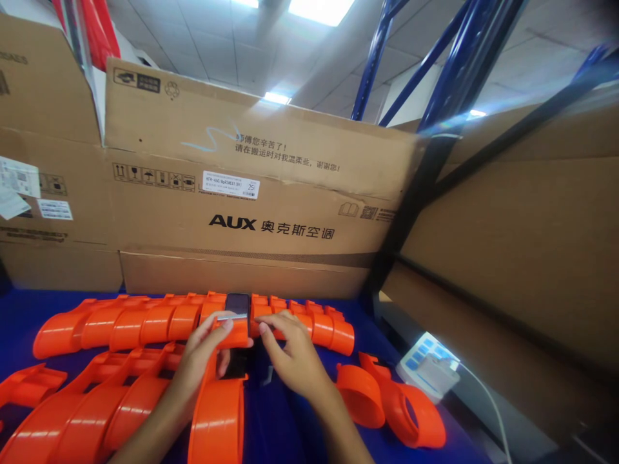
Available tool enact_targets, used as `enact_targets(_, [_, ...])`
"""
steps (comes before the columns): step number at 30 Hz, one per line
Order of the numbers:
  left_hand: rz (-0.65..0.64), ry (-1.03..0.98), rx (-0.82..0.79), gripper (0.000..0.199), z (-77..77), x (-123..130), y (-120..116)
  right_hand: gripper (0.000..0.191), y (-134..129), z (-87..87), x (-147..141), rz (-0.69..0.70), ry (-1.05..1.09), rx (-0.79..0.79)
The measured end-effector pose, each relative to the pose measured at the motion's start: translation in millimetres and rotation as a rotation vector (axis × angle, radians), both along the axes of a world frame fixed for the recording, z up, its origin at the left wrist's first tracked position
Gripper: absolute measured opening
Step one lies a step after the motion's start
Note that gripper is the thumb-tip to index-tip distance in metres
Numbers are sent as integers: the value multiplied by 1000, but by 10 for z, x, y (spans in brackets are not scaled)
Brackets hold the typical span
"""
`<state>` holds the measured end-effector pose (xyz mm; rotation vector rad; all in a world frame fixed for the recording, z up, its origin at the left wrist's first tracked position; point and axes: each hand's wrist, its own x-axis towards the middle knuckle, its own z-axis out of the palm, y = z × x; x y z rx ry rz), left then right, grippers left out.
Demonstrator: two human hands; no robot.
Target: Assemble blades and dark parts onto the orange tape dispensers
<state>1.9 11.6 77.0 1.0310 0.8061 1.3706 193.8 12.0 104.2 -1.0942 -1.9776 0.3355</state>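
Observation:
My left hand [206,341] is closed around the upper end of an orange curved plastic piece [220,412], with the thumb lying across its top. A thin pale strip shows along that end, beside the thumb; its kind is unclear. Just behind it stands a dark phone-like device [238,303], partly covered by the held piece. My right hand [293,348] is to the right of the held end, fingers bent and apart, with nothing visible in them. Its fingertips are close to the orange piece; I cannot tell whether they touch.
Rows of similar orange pieces [157,325] line the blue surface [275,425], behind and left of my hands. More orange rings [360,394] lie at right, near a white power strip [428,367] with a cable. Cardboard boxes [290,258] and a dark rack post [411,212] border the surface.

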Motion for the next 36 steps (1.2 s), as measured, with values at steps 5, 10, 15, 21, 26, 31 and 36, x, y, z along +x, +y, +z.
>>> enact_targets(5, [-71,53,-9,42,-35,64,-64,24,-43,14,-47,107,186,-47])
enact_targets(10, [-169,109,50,38,-120,93,-67,14,-65,-11,-114,115,224,-104])
enact_targets(15, [-183,134,86,37,-122,78,-83,14,-89,6,-128,97,266,-114])
enact_targets(21, [-181,144,83,31,-119,65,-62,15,-94,22,-131,74,267,-99])
enact_targets(26, [-122,112,90,31,-86,66,-63,16,-76,17,-113,59,291,-82])
enact_targets(31, [-45,62,75,32,-20,49,-55,18,-62,20,-92,-19,349,-49])
enact_targets(36, [16,-25,35,33,3,-96,55,16,6,-2,-20,-114,484,35])
